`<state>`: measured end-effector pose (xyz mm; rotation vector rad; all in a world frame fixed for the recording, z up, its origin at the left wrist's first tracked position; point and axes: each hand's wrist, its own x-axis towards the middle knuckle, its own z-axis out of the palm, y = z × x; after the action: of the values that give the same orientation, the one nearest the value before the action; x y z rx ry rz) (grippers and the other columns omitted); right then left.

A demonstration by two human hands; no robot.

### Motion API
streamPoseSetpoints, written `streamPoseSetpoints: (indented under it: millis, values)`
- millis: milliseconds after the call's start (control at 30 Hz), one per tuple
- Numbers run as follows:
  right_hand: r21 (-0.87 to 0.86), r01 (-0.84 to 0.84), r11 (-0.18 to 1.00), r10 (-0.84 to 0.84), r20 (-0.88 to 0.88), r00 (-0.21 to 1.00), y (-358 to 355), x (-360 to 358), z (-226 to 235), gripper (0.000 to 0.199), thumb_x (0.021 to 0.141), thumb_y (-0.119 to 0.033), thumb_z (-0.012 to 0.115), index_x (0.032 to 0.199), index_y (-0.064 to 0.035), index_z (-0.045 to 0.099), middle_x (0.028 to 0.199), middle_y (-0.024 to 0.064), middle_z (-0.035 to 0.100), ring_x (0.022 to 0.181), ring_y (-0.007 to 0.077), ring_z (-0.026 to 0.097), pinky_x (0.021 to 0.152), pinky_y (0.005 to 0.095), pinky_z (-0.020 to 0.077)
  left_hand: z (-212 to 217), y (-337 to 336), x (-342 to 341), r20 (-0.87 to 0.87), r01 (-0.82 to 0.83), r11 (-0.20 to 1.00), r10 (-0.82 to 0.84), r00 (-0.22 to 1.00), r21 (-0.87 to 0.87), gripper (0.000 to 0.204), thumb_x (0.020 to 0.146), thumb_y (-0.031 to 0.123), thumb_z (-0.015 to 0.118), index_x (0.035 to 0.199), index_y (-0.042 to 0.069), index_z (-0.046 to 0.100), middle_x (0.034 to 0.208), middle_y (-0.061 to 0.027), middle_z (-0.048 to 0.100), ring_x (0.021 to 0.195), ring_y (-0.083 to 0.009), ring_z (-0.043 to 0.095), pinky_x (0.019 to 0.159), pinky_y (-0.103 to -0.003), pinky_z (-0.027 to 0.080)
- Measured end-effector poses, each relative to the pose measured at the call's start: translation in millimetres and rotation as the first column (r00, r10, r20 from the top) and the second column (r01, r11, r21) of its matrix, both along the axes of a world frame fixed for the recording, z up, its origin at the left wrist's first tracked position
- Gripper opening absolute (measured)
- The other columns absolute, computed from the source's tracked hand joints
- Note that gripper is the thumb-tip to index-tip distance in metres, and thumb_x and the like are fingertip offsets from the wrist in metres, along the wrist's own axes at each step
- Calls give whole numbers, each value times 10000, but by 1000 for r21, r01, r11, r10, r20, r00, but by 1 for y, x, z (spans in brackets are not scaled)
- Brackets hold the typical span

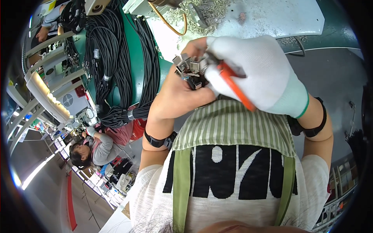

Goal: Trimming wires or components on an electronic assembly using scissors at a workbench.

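Note:
My left hand [173,95], bare, is closed around a cluster of small silver metal connectors [186,65] with black parts among them. The connectors stand up out of the fist in front of my chest. My right hand [258,72] wears a white knit glove with a green cuff edge. It grips pliers with red-orange handles [237,87]. Their metal head, slightly blurred, is right beside the connectors; whether the jaws bite on one cannot be made out. The gloved fingers hide part of the tool and of the left fingertips.
Thick coils of black cable [107,58] lie on the green tabletop [134,73] at left. Beyond my hands, many small metal pieces [211,17] are heaped on a white sheet [287,19], near an orange-brown tube [182,29]. A co-worker [103,147] sits at far left.

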<state>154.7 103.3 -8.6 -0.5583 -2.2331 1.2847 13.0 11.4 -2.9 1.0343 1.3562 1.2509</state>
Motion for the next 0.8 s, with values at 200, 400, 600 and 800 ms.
streamPoseSetpoints:
  millis: [200, 400, 600, 800]
  values:
    - [-274, 151, 950, -101, 188, 977, -1, 14, 6, 236, 796, -186, 675, 964, -30, 622, 581, 30, 539, 493, 84, 484, 482, 240, 402, 6, -9, -19, 155, 75, 976, -43, 987, -205, 230, 871, 32, 597, 1069, -40, 505, 712, -63, 589, 578, -79, 521, 540, -203, 420]
    - [37, 39, 999, -40, 16, 999, 12, 22, -1, 200, 803, -181, 674, 923, -29, 619, 584, 22, 556, 476, 78, 461, 467, 235, 396, 6, -6, -27, 262, 231, 961, -185, 947, -154, 144, 938, 105, 516, 966, -37, 520, 710, -75, 599, 537, -78, 492, 491, -208, 380]
    - [-138, 82, 987, -81, 7, 997, 8, 17, -3, 199, 802, -180, 674, 921, -29, 621, 573, 39, 548, 480, 76, 489, 469, 227, 397, 9, -1, -11, 196, 135, 974, -99, 976, -179, 140, 943, 98, 499, 975, -38, 504, 700, -81, 594, 530, -76, 488, 489, -204, 374]
    - [-881, 26, 472, -61, -3, 998, 12, 19, 13, 155, 809, -163, 646, 863, -26, 600, 560, 49, 543, 470, 97, 542, 457, 242, 420, 6, -1, 3, 106, -48, 997, 54, 993, -58, 142, 929, 64, 512, 1028, -31, 478, 711, -124, 615, 505, -79, 481, 487, -199, 378]
